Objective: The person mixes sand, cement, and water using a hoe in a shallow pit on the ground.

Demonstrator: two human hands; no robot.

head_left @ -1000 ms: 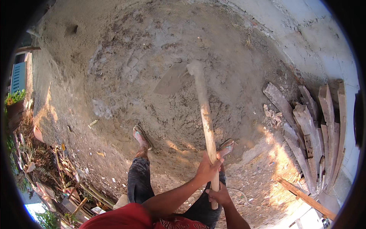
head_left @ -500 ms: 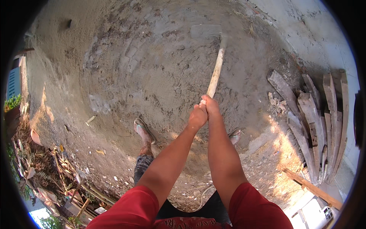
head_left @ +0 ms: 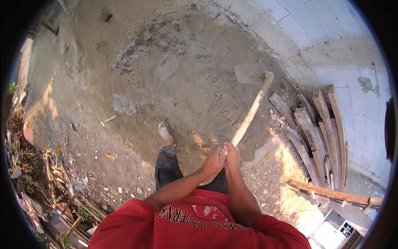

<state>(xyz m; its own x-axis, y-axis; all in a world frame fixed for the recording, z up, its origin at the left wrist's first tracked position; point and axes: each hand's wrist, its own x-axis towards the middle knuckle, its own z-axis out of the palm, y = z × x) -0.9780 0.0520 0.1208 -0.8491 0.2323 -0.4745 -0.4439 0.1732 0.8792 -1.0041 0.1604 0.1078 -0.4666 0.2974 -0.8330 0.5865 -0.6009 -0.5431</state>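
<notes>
Both our fists, left hand [head_left: 214, 161] against right hand [head_left: 232, 155], are wrapped tight round the hoe [head_left: 251, 116] with its pale wooden shaft; out ahead, its broad grey blade [head_left: 250, 74] has swung nearer the stacked grey-brown wooden beams [head_left: 305, 121], above or on damp soil [head_left: 182, 85], we can't tell.

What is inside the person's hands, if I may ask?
The left hand and right hand grip a wooden handle, which shows beyond them; the gripped section is covered by the hands.
</notes>
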